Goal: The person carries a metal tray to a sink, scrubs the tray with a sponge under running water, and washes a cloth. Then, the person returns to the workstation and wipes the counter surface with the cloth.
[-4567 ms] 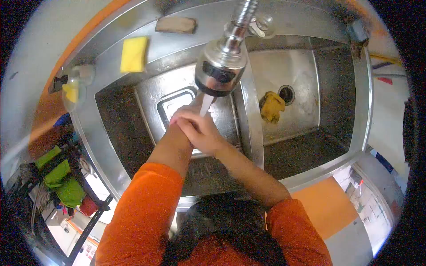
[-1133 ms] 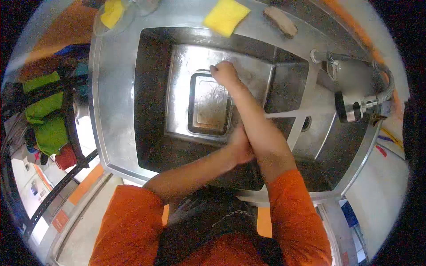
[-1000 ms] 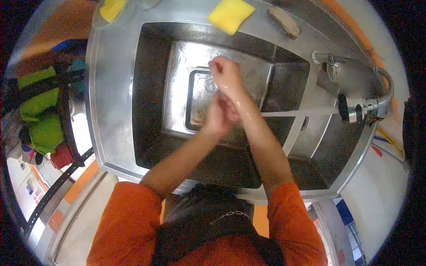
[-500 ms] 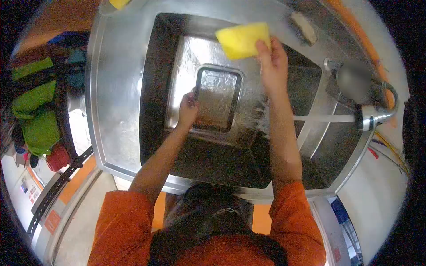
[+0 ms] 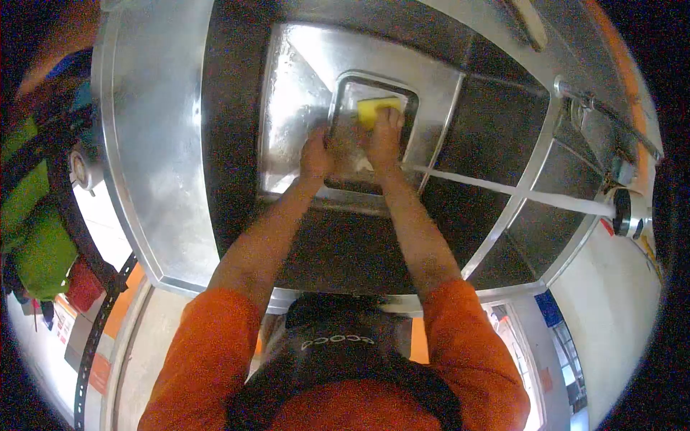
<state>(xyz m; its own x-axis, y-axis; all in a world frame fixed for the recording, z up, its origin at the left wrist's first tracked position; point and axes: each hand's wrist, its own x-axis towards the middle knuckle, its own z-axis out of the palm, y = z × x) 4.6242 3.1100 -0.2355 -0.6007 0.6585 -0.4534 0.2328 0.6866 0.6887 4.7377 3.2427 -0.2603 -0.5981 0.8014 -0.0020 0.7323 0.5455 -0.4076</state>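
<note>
A rectangular pan with a dark rim point(image 5: 381, 77) sits low in the steel sink point(image 5: 330, 248). My left hand point(image 5: 315, 154) is at the pan's left side, its fingers closed on the edge, though blur softens them. In my right hand point(image 5: 386, 140) is a yellow sponge point(image 5: 376, 110), held down inside the pan. The fingers cover part of the sponge. A stream of water point(image 5: 489, 185) runs in from the right and reaches the pan close to my right wrist.
The stream comes from a metal tap point(image 5: 630, 213) at the right. A steel divider point(image 5: 528, 172) separates the sink from a second basin. A long pale object point(image 5: 528, 21) lies on the back ledge. Green cloths point(image 5: 43, 258) are on a rack at the left.
My right hand has lowered the sponge from above the sink's far side into the pan. My left hand stays at the pan's left edge. The camera view has shifted.
</note>
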